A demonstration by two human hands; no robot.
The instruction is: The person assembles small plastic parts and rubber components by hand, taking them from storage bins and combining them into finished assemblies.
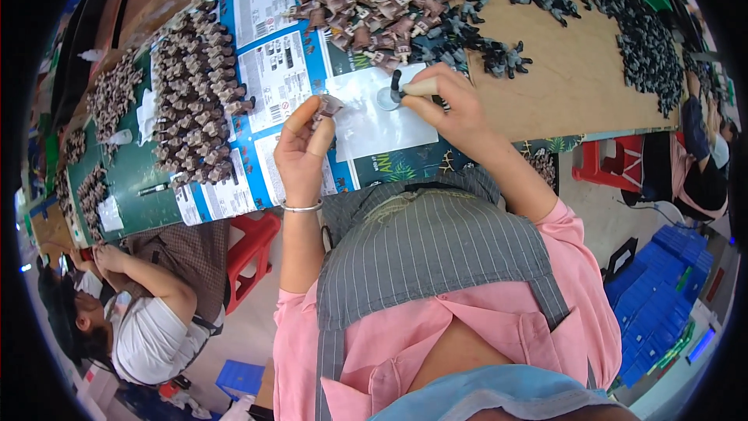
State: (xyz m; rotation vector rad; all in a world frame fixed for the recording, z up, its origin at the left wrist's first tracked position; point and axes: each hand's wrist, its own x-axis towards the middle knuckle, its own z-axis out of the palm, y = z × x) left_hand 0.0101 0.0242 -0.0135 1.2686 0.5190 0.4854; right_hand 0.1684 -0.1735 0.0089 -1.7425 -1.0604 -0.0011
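My left hand (300,144) pinches a small brown-and-white plastic figurine part (329,107) between thumb and fingers. My right hand (448,105) grips a small dark grey-black figurine part (396,84) at its fingertips, just over a pale round disc or shallow dish (386,99). The disc lies on a white sheet (374,129) in front of me; what it contains, if anything, I cannot make out. Beyond my hands is a heap of loose brown figurine parts (382,4), and right of it several dark grey-black parts (506,58).
To the left, rows of assembled figurines (195,101) stand on printed blue-and-white sheets (273,78). Brown cardboard (576,70) bears more dark parts (650,51) at the right. A co-worker (156,320) sits at the lower left, near a red stool (251,253).
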